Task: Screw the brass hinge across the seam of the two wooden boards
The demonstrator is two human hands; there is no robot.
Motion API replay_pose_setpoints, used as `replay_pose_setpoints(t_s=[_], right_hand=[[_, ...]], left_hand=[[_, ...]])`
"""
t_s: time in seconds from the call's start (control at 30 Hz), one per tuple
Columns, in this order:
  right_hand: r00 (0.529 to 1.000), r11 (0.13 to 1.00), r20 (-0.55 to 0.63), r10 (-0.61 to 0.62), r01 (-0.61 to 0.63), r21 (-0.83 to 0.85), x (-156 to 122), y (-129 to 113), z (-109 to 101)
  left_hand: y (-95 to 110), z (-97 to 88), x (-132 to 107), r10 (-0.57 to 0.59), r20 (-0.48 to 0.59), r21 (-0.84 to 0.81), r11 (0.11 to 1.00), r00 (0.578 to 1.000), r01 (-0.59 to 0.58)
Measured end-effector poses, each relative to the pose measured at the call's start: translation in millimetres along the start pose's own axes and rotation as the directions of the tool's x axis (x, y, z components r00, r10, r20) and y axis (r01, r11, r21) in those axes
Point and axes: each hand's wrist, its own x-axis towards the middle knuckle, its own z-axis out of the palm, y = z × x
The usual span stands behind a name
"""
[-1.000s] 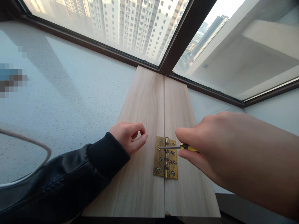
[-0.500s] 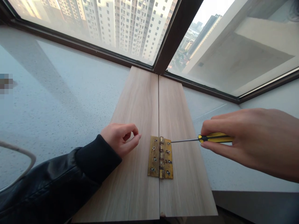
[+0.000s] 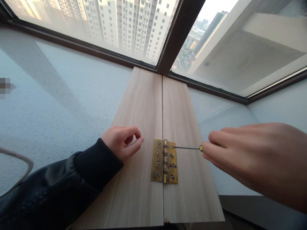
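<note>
A brass-coloured hinge [image 3: 169, 172] lies across the seam between two pale wooden boards, with several screws in both leaves. My right hand [image 3: 249, 156] is closed around the handle of a screwdriver [image 3: 187, 147], whose handle is mostly hidden by the fingers. The shaft points left, nearly level, and its tip is at the top screw of the right leaf. Left of the hinge, my left hand [image 3: 120, 140] rests over the wider left board [image 3: 141, 102], fingers curled and thumb meeting the index finger; nothing shows in it. The narrower right board [image 3: 178, 115] lies under the right leaf.
The boards lie on a speckled white sill [image 3: 79, 92] and reach the dark window frame [image 3: 165, 60]. A pale cable [image 3: 24, 159] loops at the left edge. At lower right, the sill's front edge drops to a dark area.
My right hand has turned and moved slightly down and left, covering more of the screwdriver handle. The tip has shifted a little left onto the top right screw. My left hand is nearly unmoved.
</note>
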Motion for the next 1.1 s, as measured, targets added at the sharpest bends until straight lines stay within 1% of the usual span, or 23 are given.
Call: replay_pose_setpoints(t_s=[0.03,0.1,0.2,0.27,0.33,0.4,0.43,0.47,0.6,0.67,0.7,0.73,0.77,0.8,0.9,0.93,0.97,1.03,1.07,1.1], right_hand=[[0.998,0.997,0.001,-0.056,0.056,-0.047,0,-7,-1],[0.996,0.990,0.005,-0.093,0.093,-0.107,4,-19,-4],[0.998,0.998,-0.045,0.033,-0.035,-0.048,16,-23,-5],[0.990,0.990,-0.024,0.142,-0.142,0.007,24,-16,-6],[0.953,0.955,0.087,0.290,-0.295,0.042,29,-6,-6],[0.893,0.903,0.205,0.401,-0.423,0.073,31,0,-7],[0.875,0.888,0.236,0.423,-0.452,0.083,30,1,-8],[0.867,0.882,0.242,0.435,-0.465,0.079,29,0,-8],[0.877,0.888,0.195,0.440,-0.457,0.051,15,-1,-7],[0.862,0.860,0.175,0.476,-0.498,0.116,2,5,-2],[0.846,0.827,0.164,0.507,-0.531,0.184,-5,9,3],[0.820,0.777,0.170,0.547,-0.572,0.263,-13,15,10],[0.783,0.697,0.169,0.598,-0.613,0.373,-20,20,19],[0.732,0.587,0.165,0.661,-0.641,0.494,-27,24,30],[0.646,0.451,0.102,0.757,-0.629,0.634,-41,30,74],[0.614,0.406,0.081,0.785,-0.610,0.680,-42,30,89],[0.597,0.364,0.077,0.799,-0.580,0.729,-42,27,103],[0.581,0.292,0.080,0.810,-0.518,0.804,-38,21,127],[0.567,0.261,0.078,0.820,-0.492,0.831,-35,17,137],[0.552,0.235,0.073,0.831,-0.466,0.853,-31,14,144]], left_hand=[[0,0.0,0,0.000,0.001,0.002,1.000,1.000,0.000],[0,0.0,0,0.002,0.001,0.009,1.000,1.000,-0.002],[0,0.2,0,0.006,-0.009,0.020,1.000,1.000,-0.006],[-1,0.5,0,0.006,-0.015,0.022,1.000,1.000,-0.006],[-2,0.8,0,0.007,-0.015,0.018,1.000,1.000,-0.007],[-2,1.1,0,0.011,-0.017,0.014,1.000,1.000,-0.011],[-2,1.1,0,0.012,-0.021,0.013,1.000,1.000,-0.012],[-2,1.2,-1,0.012,-0.025,0.013,1.000,1.000,-0.011],[-2,1.6,-1,0.002,-0.026,0.016,1.000,1.000,-0.002],[-2,2.0,0,0.001,-0.024,0.018,1.000,1.000,-0.001],[-2,2.2,0,0.002,-0.023,0.018,1.000,1.000,-0.001],[-1,2.2,0,0.002,-0.023,0.020,1.000,1.000,-0.002],[-1,1.8,0,0.004,-0.020,0.022,1.000,1.000,-0.004],[-1,1.0,-1,0.008,-0.015,0.029,1.000,1.000,-0.008],[0,-5.5,-13,0.029,0.024,0.075,0.997,0.999,-0.030],[1,-9.0,-21,0.033,0.043,0.095,0.995,0.999,-0.037],[2,-12.9,-31,0.054,0.064,0.110,0.992,0.996,-0.060],[7,-20.3,-58,0.040,0.088,0.163,0.985,0.995,-0.054],[10,-23.1,-73,0.020,0.089,0.187,0.982,0.996,-0.037],[14,-24.9,-88,0.028,0.078,0.185,0.982,0.997,-0.042]])
